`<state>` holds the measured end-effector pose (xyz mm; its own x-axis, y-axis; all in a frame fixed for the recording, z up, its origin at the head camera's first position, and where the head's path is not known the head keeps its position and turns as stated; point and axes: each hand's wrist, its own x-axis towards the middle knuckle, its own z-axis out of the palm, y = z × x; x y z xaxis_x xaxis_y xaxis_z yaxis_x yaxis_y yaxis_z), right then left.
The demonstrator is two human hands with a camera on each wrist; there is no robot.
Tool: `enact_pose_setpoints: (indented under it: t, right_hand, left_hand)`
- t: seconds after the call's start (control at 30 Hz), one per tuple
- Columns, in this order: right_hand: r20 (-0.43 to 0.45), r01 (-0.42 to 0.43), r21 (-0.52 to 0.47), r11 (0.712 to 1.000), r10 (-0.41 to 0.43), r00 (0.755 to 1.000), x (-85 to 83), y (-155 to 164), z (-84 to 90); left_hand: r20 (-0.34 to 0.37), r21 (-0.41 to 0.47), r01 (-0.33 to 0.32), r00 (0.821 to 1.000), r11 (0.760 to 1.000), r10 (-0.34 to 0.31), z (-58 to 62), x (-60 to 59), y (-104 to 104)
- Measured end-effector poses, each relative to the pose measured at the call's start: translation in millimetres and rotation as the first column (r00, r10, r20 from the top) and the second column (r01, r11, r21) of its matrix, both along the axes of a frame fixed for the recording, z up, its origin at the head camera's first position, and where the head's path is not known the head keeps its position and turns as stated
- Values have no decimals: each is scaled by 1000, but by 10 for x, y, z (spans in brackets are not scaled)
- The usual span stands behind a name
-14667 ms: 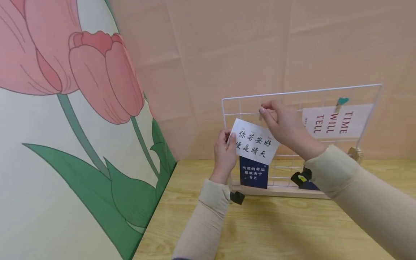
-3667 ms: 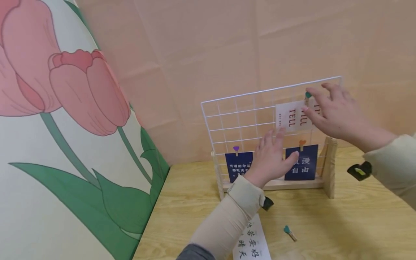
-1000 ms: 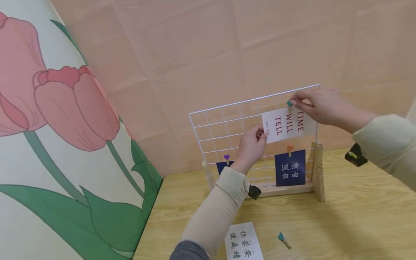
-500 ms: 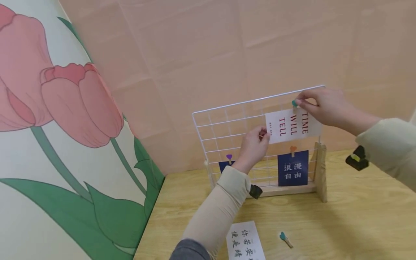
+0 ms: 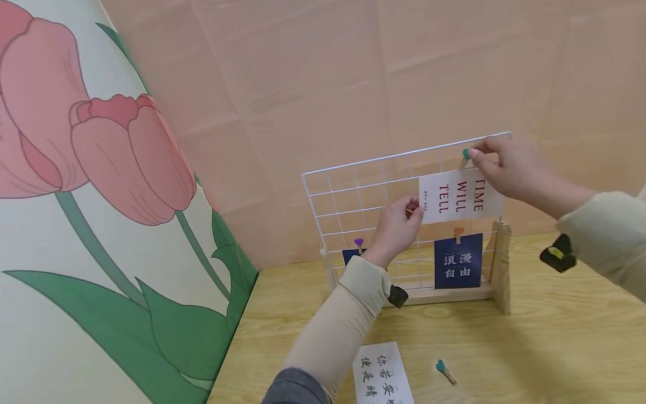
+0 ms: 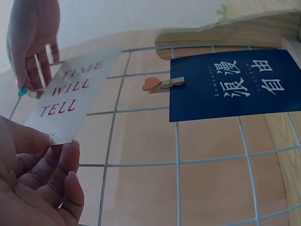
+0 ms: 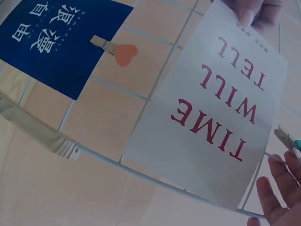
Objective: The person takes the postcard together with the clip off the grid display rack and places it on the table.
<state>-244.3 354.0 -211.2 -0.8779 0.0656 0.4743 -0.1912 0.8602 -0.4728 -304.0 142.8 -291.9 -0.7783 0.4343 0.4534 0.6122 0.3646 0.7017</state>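
**Two hands working a white card on the grid**

The right hand [image 5: 510, 165] is pinching a teal heart-topped wooden clip [image 5: 466, 154] above the white "TIME WILL TELL" card [image 5: 460, 195], while the left hand [image 5: 398, 227] is gripping its lower-left corner. The card is hanging on the white wire grid panel [image 5: 353, 191], above a navy card [image 5: 458, 261].

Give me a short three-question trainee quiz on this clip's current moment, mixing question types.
1. True or false: the left hand pinches the lower corner of the white TIME WILL TELL card.
2. Which colour is the heart on the wooden clip that the right hand pinches? A purple, B teal, C orange.
3. Fill in: the white card with black Chinese writing lies flat on the ______.

Key:
1. True.
2. B, the teal heart clip at the top of the white wire grid.
3. The light wooden table.
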Motion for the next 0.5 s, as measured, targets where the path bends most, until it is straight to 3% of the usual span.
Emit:
enact_pose_setpoints:
  t: [0.33, 0.5]
  right_hand:
    - [-37, -25, 98, 995, 29, 999, 120, 6, -157]
    - [-80, -40, 62, 997, 45, 996, 164, 8, -198]
  left_hand:
    - [25, -19, 53, 998, 998, -53, -51, 18, -67]
    - [14, -26, 55, 998, 998, -54, -78, 19, -127]
